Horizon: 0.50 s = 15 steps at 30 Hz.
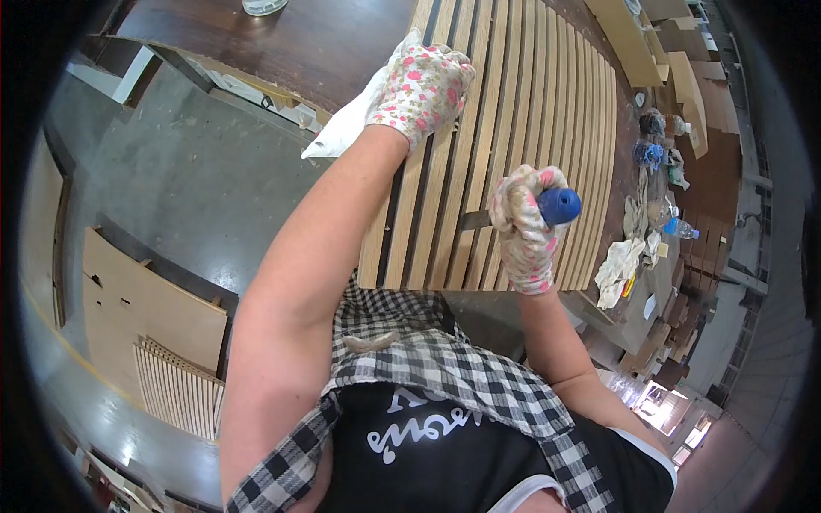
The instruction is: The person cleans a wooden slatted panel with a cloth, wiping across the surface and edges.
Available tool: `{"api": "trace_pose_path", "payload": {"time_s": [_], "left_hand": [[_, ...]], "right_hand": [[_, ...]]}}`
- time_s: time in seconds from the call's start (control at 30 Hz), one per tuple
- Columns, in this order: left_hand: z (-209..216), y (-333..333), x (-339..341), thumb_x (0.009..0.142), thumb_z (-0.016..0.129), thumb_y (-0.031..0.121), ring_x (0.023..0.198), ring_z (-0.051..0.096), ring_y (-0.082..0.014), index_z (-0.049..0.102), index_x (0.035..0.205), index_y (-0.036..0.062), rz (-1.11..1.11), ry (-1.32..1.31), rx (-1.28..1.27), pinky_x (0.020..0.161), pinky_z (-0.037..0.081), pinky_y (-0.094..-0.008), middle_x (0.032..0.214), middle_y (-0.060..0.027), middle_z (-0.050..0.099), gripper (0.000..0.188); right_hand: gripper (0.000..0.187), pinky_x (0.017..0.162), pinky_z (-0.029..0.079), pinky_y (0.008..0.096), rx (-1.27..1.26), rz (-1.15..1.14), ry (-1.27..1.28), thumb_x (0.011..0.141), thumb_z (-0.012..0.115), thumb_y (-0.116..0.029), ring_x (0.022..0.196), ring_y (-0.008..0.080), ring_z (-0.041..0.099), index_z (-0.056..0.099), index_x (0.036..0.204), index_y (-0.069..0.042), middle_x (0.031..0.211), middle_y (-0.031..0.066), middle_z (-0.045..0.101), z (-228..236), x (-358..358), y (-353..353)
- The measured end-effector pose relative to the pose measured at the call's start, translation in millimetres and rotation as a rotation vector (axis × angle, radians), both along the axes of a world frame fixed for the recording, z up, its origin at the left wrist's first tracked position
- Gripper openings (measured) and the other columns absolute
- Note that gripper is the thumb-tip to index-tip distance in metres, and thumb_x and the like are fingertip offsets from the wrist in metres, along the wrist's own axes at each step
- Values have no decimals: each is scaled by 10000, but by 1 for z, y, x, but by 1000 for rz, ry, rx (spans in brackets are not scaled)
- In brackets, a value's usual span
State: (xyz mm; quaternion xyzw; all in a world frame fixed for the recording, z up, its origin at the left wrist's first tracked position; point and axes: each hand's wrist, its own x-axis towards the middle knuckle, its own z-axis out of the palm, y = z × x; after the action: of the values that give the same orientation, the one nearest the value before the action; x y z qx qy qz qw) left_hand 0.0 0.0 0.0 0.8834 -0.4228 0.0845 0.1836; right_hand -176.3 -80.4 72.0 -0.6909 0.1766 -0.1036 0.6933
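A slatted wooden panel [523,103], light strips with dark grooves between them, lies in front of me. My left hand [426,88], in a white glove with pink flowers, is at the panel's left side with its fingers bent and closed on a white cloth [349,122]. The cloth hangs out past the panel's left edge. Nearer to me, my right hand [523,224], in a matching glove, is wrapped round the blue handle of a scraper [560,206]. Its flat grey blade [475,221] points left, low over the slats.
The panel rests on a dark brown table [248,47]. Right of it are crumpled rags [617,272], plastic bottles [680,228] and a blue item [649,155]. On the left, a board [158,299] and another slatted piece [178,389] stand on the grey floor [205,197].
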Motion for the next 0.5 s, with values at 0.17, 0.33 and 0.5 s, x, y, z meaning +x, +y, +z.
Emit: {"api": "trace_pose_path", "payload": {"time_s": [0.17, 0.33, 0.5], "left_hand": [[6, -7, 0, 705, 633, 167, 1060, 498, -166, 598, 1023, 152, -18, 181, -26, 907, 401, -320, 1087, 17, 571, 320], [-10, -6, 3, 741, 580, 159, 930, 568, -189, 618, 902, 129, 17, 124, -199, 901, 380, -358, 905, -34, 611, 167], [-4, -1, 2, 697, 642, 162, 1027, 518, -172, 600, 1008, 159, 44, 186, -18, 888, 417, -316, 1074, 12, 570, 314]], "right_hand": [[371, 479, 401, 166, 599, 61, -431, 804, 565, -385, 577, 92, 460, 450, 911, -49, 747, 20, 447, -31, 38, -29], [321, 471, 373, 176, -200, -136, -359, 803, 547, -365, 537, 78, 421, 452, 816, -59, 654, 35, 464, -39, 111, -51], [479, 456, 331, 186, 80, -25, -357, 778, 453, -539, 536, 84, 378, 422, 786, -61, 628, 7, 389, -33, 61, -30]]}}
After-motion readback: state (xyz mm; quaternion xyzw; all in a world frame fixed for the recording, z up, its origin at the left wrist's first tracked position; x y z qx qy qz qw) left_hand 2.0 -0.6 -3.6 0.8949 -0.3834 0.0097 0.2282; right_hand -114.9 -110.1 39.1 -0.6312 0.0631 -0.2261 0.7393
